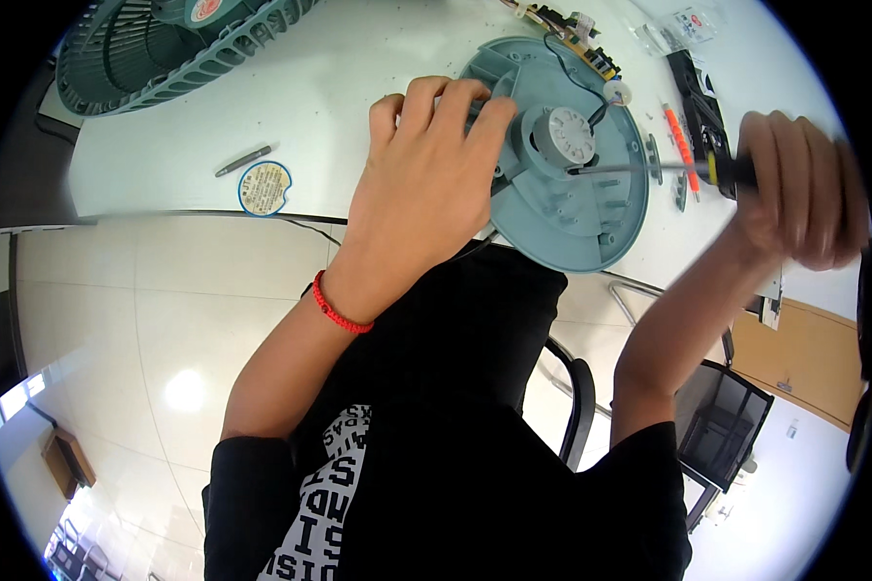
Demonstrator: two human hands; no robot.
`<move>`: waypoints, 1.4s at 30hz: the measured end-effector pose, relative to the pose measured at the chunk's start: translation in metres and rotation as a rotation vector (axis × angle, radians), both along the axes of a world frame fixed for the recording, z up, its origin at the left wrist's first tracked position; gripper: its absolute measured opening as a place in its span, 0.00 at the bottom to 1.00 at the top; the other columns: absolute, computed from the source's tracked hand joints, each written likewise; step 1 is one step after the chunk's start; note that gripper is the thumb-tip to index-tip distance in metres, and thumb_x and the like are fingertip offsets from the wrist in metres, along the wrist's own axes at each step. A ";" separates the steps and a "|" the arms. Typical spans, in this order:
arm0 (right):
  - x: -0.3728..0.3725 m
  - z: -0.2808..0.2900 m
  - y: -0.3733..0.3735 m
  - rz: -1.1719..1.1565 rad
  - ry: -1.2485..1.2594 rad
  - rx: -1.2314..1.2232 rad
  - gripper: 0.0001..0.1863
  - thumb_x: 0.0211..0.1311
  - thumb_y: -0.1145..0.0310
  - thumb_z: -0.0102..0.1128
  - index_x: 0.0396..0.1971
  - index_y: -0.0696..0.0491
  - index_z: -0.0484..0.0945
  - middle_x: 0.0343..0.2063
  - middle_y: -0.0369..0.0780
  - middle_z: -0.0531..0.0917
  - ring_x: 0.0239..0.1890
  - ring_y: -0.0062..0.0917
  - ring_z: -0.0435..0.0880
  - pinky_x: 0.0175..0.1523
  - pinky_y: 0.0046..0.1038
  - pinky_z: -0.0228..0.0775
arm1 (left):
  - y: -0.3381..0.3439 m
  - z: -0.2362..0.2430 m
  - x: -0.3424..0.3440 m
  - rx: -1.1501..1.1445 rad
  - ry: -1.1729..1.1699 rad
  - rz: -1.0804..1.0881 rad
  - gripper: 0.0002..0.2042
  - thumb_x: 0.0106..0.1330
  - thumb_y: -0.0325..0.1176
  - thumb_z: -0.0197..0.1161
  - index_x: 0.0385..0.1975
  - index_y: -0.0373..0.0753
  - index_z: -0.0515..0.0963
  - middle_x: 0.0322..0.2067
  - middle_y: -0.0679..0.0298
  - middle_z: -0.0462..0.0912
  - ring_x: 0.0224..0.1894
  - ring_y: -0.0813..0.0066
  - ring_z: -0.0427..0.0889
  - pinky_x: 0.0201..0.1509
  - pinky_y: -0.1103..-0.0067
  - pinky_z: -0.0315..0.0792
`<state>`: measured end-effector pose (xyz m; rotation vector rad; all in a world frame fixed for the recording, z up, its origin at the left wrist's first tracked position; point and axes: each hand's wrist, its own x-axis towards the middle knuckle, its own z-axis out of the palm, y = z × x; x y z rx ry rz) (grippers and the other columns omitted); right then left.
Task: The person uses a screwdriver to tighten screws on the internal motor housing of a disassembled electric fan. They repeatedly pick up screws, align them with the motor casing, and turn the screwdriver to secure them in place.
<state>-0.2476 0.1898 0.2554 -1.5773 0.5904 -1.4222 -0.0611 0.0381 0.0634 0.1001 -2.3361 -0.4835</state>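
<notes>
A teal round plastic base (576,232) lies on the white table, with a silver cylindrical part (565,136) mounted in its middle and wires running from it. My left hand (431,174) is closed over the base's left side, fingers curled onto it. My right hand (799,189) grips a screwdriver (649,168) by its dark and yellow handle; its shaft lies horizontally across the base, tip at the lower edge of the silver part.
On the table (150,165) are a teal fan grille (184,68), a grey pen (242,161), a round label plate (264,198), a wired circuit board (581,48), an orange tool (678,136), a black case (696,92) and clear bags (654,39). A mesh chair (722,426) stands at right.
</notes>
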 end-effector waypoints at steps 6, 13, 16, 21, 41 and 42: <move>0.023 -0.023 0.058 -1.059 -0.115 -0.054 0.18 0.73 0.64 0.46 0.50 0.62 0.75 0.32 0.45 0.79 0.36 0.33 0.79 0.52 0.37 0.71 | -0.001 0.003 -0.001 0.024 -0.015 0.023 0.22 0.57 0.21 0.59 0.54 0.40 0.78 0.53 0.64 0.79 0.58 0.61 0.73 0.61 0.64 0.62; 0.054 0.007 -0.008 -0.536 0.048 0.003 0.18 0.77 0.59 0.51 0.56 0.57 0.75 0.31 0.39 0.83 0.35 0.27 0.85 0.48 0.31 0.78 | 0.002 0.003 0.002 0.041 -0.052 0.019 0.23 0.58 0.20 0.59 0.55 0.41 0.77 0.55 0.66 0.78 0.58 0.61 0.72 0.62 0.65 0.61; 0.050 0.018 -0.028 0.150 0.150 0.079 0.21 0.79 0.54 0.50 0.55 0.56 0.74 0.40 0.42 0.84 0.41 0.24 0.84 0.52 0.28 0.75 | 0.001 0.002 0.003 0.044 -0.052 0.010 0.23 0.57 0.20 0.59 0.56 0.41 0.76 0.56 0.66 0.78 0.58 0.61 0.72 0.62 0.65 0.61; 0.051 -0.004 -0.007 -1.017 -0.098 -0.059 0.17 0.80 0.62 0.49 0.51 0.63 0.72 0.41 0.45 0.74 0.39 0.29 0.72 0.46 0.33 0.65 | 0.000 0.003 0.003 0.035 -0.035 0.016 0.20 0.59 0.24 0.61 0.53 0.39 0.79 0.52 0.62 0.79 0.55 0.61 0.74 0.61 0.64 0.64; 0.055 -0.035 -0.011 -0.977 -0.371 -0.273 0.10 0.71 0.71 0.61 0.49 0.57 0.79 0.38 0.37 0.83 0.46 0.23 0.85 0.54 0.23 0.74 | 0.009 0.106 -0.056 0.867 -0.248 -0.540 0.08 0.66 0.24 0.75 0.35 0.25 0.84 0.25 0.67 0.84 0.26 0.87 0.77 0.31 0.87 0.69; 0.056 -0.034 -0.010 -1.020 -0.222 -0.333 0.10 0.71 0.70 0.62 0.48 0.57 0.80 0.38 0.36 0.83 0.45 0.21 0.84 0.53 0.22 0.73 | 0.011 0.104 -0.059 0.856 -0.231 -0.534 0.08 0.65 0.24 0.75 0.35 0.25 0.84 0.25 0.67 0.84 0.27 0.87 0.78 0.31 0.87 0.69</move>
